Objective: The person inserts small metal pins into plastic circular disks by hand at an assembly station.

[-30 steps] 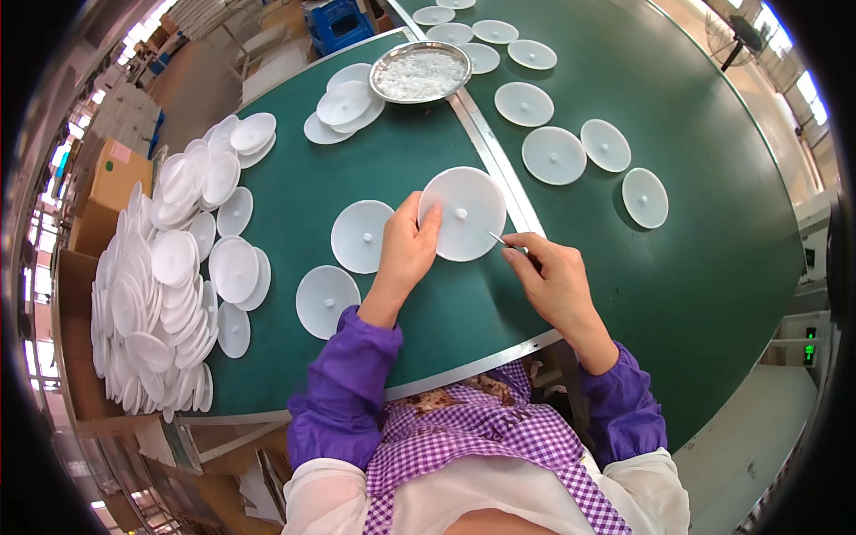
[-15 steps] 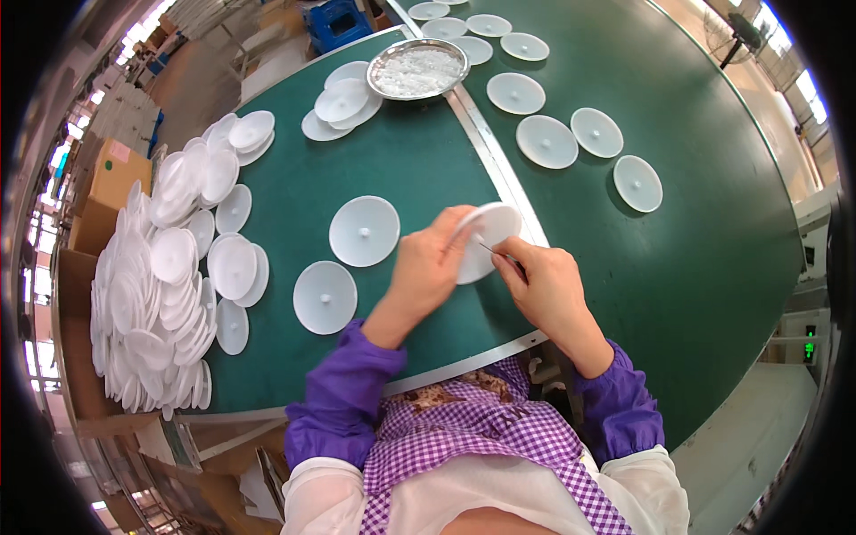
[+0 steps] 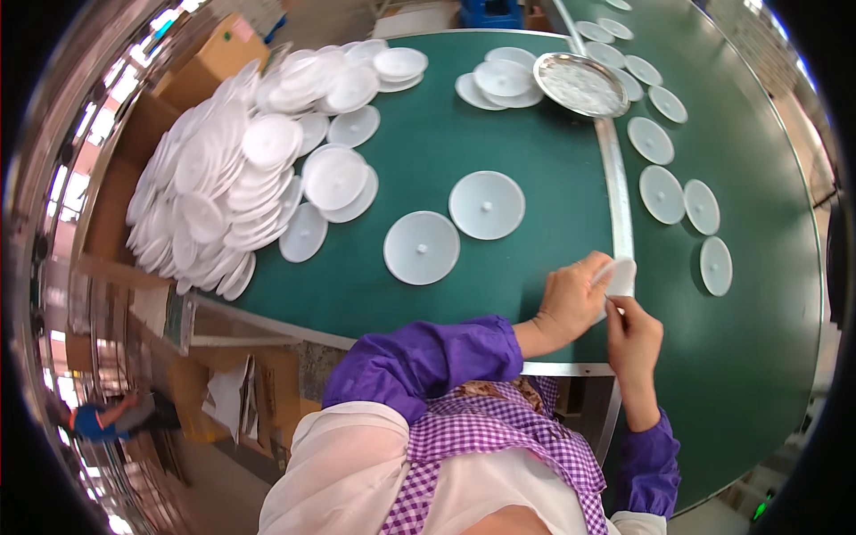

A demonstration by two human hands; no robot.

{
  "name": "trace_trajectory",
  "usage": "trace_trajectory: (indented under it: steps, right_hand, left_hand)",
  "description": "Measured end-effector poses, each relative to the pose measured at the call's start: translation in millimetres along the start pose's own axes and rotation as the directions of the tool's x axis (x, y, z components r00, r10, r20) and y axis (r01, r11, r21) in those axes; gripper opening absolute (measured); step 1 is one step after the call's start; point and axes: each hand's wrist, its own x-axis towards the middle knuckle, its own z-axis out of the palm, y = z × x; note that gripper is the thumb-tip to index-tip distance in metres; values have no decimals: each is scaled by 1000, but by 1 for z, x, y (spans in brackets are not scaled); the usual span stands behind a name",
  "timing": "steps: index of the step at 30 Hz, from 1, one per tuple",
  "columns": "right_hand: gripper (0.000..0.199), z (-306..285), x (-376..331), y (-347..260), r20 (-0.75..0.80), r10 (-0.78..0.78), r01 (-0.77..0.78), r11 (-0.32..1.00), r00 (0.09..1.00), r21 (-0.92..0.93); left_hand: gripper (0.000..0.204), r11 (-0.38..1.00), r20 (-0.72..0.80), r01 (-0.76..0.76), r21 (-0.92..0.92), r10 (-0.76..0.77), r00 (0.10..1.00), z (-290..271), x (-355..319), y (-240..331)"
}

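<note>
— The white disc point(image 3: 618, 276) in the fingers point(image 3: 599, 265)?
— Matt, smooth plastic, slightly translucent.
— Beneath them?
— The worktop point(image 3: 428, 152), matt green matting, with a polished metal strip point(image 3: 615, 196). Far beyond the fingers, a glossy steel dish point(image 3: 580, 84).

disc pile point(image 3: 232, 169) left | two discs point(image 3: 422, 247) centre | tray point(image 3: 581, 85) probably behind

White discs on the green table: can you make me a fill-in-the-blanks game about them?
1. Both hands, the left hand and the right hand, hold one white ____.
2. The table top is ____.
3. The big heap of discs lies on the person's ____ side.
4. The round tray is made of ____.

Missing words: disc; green; left; metal
</note>
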Motion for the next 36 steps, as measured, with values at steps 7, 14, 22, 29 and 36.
trace_trajectory:
  steps: [7,14,22,29,36]
  right_hand:
    - [14,-31,27,1,448,42,-27,999,893,-39]
    - [18,-52,35,63,-1,146,-142,962,989,-233]
    - [20,-36,39,42,-10,139,-139,990,990,-27]
    - [20,11,32,-26,222,44,-117,938,974,325]
    - [22,21,31,-48,317,-1,-125,918,948,376]
  left_hand:
    - [12,980,196,-126,152,95,976,7,-11,-6]
    - [40,906,155,-415,80,400,904,-41,44,0]
    - [54,640,-11,66,765,-90,996,-153,95,-95]
    - [25,983,81,124,135,-135,987,-122,70,-58]
    - [21,989,138,129,67,-137,981,-111,44,-8]
